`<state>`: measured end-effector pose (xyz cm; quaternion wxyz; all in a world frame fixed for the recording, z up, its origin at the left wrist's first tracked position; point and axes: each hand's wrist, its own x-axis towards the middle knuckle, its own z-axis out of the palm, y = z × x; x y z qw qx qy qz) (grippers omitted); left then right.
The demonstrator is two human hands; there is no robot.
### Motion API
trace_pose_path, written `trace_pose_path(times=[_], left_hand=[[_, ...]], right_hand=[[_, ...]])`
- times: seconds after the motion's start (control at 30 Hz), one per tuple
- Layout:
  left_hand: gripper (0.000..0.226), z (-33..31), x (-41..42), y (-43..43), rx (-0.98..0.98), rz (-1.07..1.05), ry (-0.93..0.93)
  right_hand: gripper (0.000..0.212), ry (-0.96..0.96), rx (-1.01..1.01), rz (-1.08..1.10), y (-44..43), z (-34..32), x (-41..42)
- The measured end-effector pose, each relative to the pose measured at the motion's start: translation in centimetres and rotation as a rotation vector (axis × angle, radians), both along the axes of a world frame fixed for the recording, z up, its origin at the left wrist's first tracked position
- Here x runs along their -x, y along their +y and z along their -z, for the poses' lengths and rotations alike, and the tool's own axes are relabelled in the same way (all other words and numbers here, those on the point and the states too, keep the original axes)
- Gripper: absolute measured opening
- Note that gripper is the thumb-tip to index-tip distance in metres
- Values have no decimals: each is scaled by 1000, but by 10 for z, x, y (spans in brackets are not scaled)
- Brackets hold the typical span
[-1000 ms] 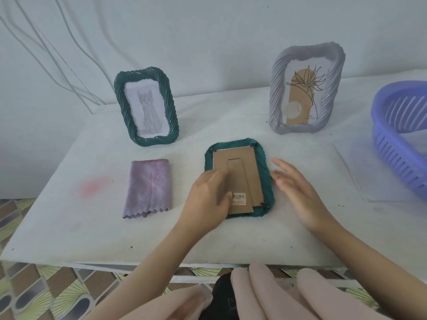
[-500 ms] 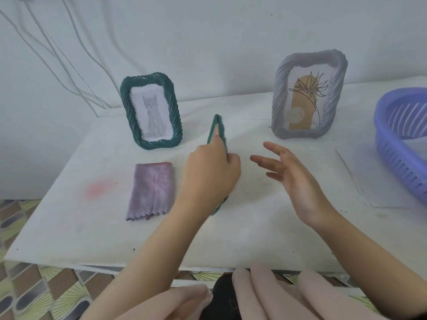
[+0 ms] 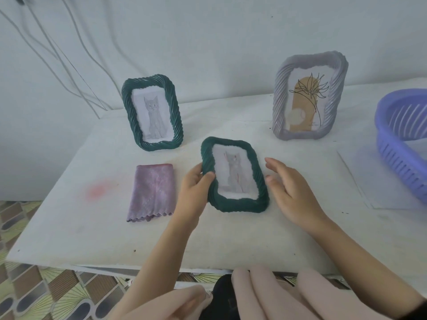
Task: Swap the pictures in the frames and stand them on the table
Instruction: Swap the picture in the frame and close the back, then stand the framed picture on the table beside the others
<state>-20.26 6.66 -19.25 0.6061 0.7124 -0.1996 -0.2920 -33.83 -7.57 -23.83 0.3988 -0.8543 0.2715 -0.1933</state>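
Note:
A dark green frame with a grey cat picture (image 3: 233, 175) is face up, tilted toward me over the middle of the white table (image 3: 92, 227). My left hand (image 3: 194, 190) grips its left edge, thumb on the front rim. My right hand (image 3: 291, 192) hovers open at the frame's right side, fingers close to its rim. A second green frame with a cat picture (image 3: 152, 112) stands upright at the back left. A grey frame with a line-drawn plant picture (image 3: 308, 98) stands at the back right.
A folded purple cloth (image 3: 152, 191) lies left of the held frame. A purple plastic basket (image 3: 404, 139) sits at the right edge, with a sheet of paper (image 3: 360, 181) under it. Cables hang on the wall behind. A pink stain marks the table's left part.
The green frame lay face down with its cardboard back up. My left hand lifted it on edge and turned it over, and its cat picture now faces me. My right hand stayed beside it.

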Motion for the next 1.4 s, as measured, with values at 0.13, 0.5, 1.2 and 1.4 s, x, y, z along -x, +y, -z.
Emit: trace_pose_path(times=[0.13,0.5,1.2,1.4], left_hand=[[28,22,-5,2,-155,-7,-249],[40,47,-19,7,-530,18,-861],[47,29,-78,76,-240,-403,-392],[36,8,-68,66,80,-337,-86]], right_hand=[[54,94,158,-45,-2,5,0],[58,201,304,-47,-8,9,-10],[74,355,429,-65,-11,19,-15],[54,316,336,-63,-11,14,-14]])
